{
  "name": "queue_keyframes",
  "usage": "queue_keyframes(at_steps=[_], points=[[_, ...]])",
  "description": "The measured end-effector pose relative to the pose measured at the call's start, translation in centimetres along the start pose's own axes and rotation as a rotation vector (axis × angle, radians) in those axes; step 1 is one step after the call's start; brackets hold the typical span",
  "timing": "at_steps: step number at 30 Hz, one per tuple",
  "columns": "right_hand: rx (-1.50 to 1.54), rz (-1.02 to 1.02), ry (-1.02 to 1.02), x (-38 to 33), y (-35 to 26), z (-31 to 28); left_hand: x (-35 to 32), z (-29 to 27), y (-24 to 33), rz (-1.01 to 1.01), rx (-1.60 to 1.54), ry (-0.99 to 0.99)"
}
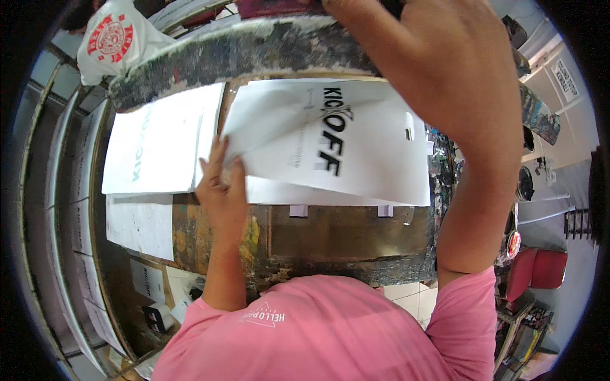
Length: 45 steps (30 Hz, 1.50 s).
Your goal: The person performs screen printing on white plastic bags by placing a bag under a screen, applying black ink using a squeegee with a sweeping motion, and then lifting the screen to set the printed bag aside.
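Observation:
A flat white bag (273, 127) with bold black lettering and a small handle slot lies on the table, its left side lifted and bent. My left hand (222, 184) pinches that lifted edge between thumb and fingers. Beneath it, more white material shows along the lower edge. Large and close, my right hand (438, 57) is raised at the upper right, by a paint-crusted frame (254, 54) tilted up across the far side. Its fingers curl at the picture's upper edge around something dark that I cannot make out.
A stack of white printed bags (162, 143) lies to the left, with a white sheet (140, 219) below it. Small paper tabs (298, 211) stick to the paint-stained table (349, 235). A white plastic bag (117, 41) sits far left, near rack rails (57, 190). A red chair (530, 273) stands right.

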State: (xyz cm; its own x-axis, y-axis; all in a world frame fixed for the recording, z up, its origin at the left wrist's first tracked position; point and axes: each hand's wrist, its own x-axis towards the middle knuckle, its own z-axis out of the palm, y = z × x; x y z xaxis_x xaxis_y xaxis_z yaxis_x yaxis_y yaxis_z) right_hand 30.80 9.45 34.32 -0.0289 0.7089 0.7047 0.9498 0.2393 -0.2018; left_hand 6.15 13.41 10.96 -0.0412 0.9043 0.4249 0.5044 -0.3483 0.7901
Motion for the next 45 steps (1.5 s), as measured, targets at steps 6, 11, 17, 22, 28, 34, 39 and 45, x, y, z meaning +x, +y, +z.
queue_keyframes(at_steps=[6, 11, 17, 22, 28, 34, 39, 45], points=[[-0.151, -0.117, 0.078, -0.8, 1.2, 1.8, 2.3, -10.9, -6.8, -0.143, 0.083, 0.159], [-0.193, 0.027, -0.095, -1.4, 1.7, 2.0, 6.4, -21.2, -15.0, -0.184, 0.179, 0.188], [-0.19, -0.034, 0.067, -2.8, 1.6, 2.5, 14.5, -29.5, -24.2, -0.146, 0.679, 0.146], [-0.198, 0.046, -0.051, -3.6, 0.8, 2.2, 12.2, -20.5, -13.2, 0.025, 0.241, -0.01], [-0.231, -0.061, -0.42, -14.8, -0.3, 4.4, -8.7, -8.8, -0.1, -0.433, -1.439, -0.591], [0.026, 0.029, -0.721, -24.0, 0.8, 9.3, -14.0, -6.2, -3.2, -1.134, -1.205, -0.371], [0.094, 0.099, -0.77, -27.6, -0.4, 12.6, -15.7, -4.1, -6.6, -1.134, -1.124, -0.355], [0.054, 0.036, -0.635, -24.2, 5.5, 18.8, -16.5, -3.9, -7.3, -1.164, -1.0, -0.332]])
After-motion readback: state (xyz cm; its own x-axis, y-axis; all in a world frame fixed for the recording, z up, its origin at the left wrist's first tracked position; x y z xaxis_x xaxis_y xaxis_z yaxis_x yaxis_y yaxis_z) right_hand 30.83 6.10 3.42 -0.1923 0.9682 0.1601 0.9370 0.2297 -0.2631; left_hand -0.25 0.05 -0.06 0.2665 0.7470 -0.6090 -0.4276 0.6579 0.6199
